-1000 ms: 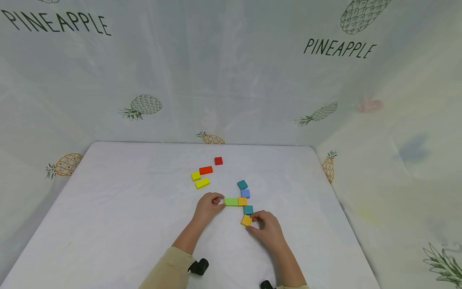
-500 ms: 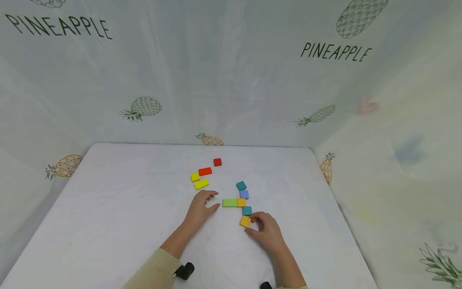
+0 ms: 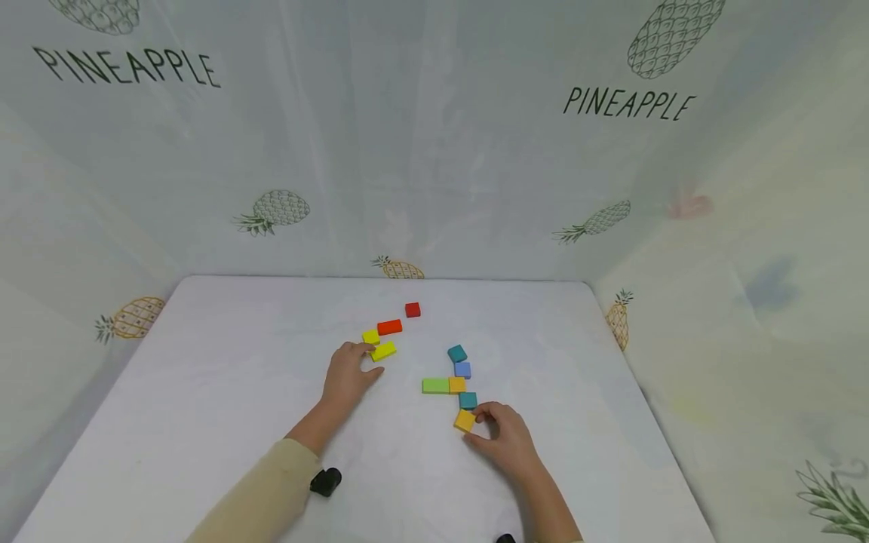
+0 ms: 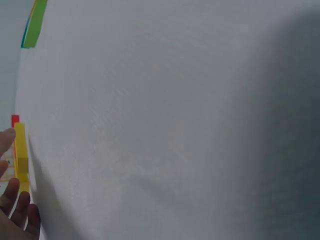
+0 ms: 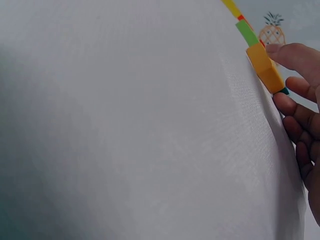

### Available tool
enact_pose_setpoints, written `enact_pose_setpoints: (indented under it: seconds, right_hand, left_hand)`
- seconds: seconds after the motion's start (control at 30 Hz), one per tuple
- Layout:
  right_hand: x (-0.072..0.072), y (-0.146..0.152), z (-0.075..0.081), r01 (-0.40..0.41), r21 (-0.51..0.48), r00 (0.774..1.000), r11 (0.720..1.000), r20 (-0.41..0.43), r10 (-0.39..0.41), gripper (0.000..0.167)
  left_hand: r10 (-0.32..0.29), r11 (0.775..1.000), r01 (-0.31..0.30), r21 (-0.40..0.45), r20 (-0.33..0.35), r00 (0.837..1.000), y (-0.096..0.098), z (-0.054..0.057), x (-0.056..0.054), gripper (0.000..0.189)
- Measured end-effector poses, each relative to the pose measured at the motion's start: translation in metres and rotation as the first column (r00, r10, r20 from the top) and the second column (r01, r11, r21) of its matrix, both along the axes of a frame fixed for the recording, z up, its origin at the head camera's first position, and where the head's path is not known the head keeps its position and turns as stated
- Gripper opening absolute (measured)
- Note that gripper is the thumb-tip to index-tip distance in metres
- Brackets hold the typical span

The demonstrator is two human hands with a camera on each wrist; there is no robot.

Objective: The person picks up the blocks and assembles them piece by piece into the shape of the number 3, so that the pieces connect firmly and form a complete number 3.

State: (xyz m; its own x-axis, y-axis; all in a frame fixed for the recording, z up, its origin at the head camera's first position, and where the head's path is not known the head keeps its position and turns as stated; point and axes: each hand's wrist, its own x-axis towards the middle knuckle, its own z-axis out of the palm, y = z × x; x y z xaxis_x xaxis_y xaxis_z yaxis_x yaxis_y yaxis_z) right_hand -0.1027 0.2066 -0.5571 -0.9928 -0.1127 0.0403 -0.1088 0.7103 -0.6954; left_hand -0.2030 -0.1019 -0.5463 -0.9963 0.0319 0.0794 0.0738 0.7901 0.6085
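Observation:
My right hand [image 3: 509, 441] pinches an orange block [image 3: 465, 421] between thumb and fingers at the near end of a row of blocks. Just beyond it lies a teal block [image 3: 468, 400], then another orange block [image 3: 458, 385] with a long light green block [image 3: 435, 386] against its left side. A blue block [image 3: 462, 369] and a tilted teal block [image 3: 457, 353] continue the row. My left hand [image 3: 348, 373] is at a long yellow block [image 3: 384, 351], thumb and fingers spread apart, fingertips right by its left end. The left wrist view shows this yellow block [image 4: 21, 147] between thumb and fingers.
Behind the long yellow block lie a small yellow block [image 3: 370, 337], a long red block [image 3: 390, 327] and a small red block [image 3: 413, 310]. A white table [image 3: 224, 362] bears everything. Pineapple-printed cloth [image 3: 434, 151] hangs around its back and sides.
My left hand has left the green block and moved left and away from me to the yellow blocks. My right hand stays at the orange block.

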Motion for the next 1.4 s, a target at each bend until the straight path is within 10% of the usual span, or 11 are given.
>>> enact_pose_setpoints:
  seconds: [0.93, 1.4]
  right_hand:
    - [-0.003, -0.001, 0.0, 0.013, -0.001, 1.0, 1.0, 0.024, -0.013, 0.038]
    - [-0.002, -0.002, -0.002, 0.014, 0.007, 1.0, 1.0, 0.01, -0.014, 0.038]
  left_hand:
    - [0.173, 0.984, -0.175, 0.039, 0.042, 0.984, 0.006, -0.008, -0.014, 0.031]
    - [0.162, 0.977, -0.162, 0.142, 0.012, 0.987, 0.006, -0.01, -0.002, 0.031]
